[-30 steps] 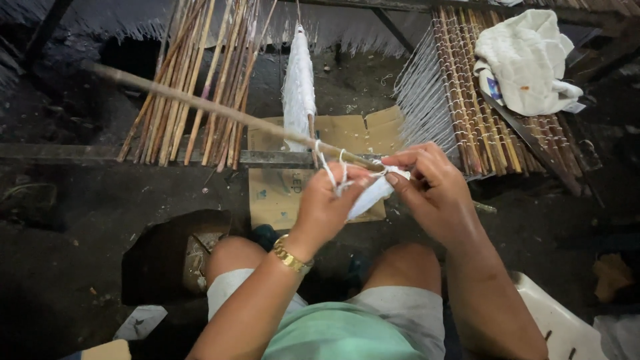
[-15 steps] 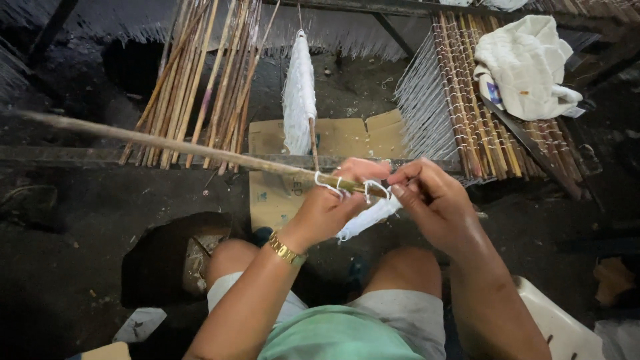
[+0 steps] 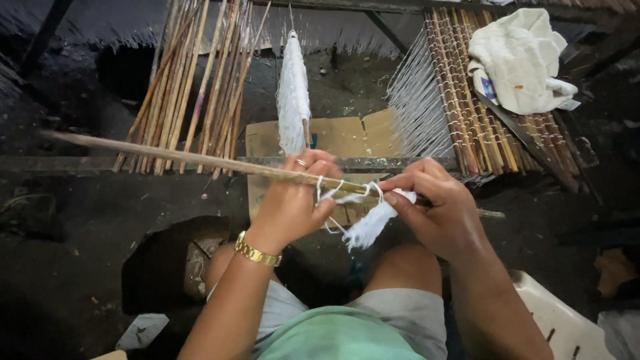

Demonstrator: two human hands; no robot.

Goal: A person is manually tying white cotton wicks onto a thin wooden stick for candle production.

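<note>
A long thin bamboo stick [image 3: 167,155] runs from the left edge across to my hands, nearly level. My left hand [image 3: 293,200], with a gold bracelet and a ring, grips the stick from behind. White thread [image 3: 337,191] loops around the stick between my hands. My right hand [image 3: 437,207] pinches the stick's end together with a tuft of white thread [image 3: 370,225] that hangs down below it, over my knees.
A bundle of bamboo sticks [image 3: 200,80] leans at upper left. A white yarn hank [image 3: 292,93] stands at centre over flattened cardboard [image 3: 347,137]. A mat of sticks strung with white thread [image 3: 460,100] lies at right, with a white cloth [image 3: 520,60] on it. A white plastic seat [image 3: 553,320] shows at lower right.
The stick's far end has swung down from a steep slant to nearly level. My left hand has slid left along it, and the white tuft now hangs lower beneath my right hand.
</note>
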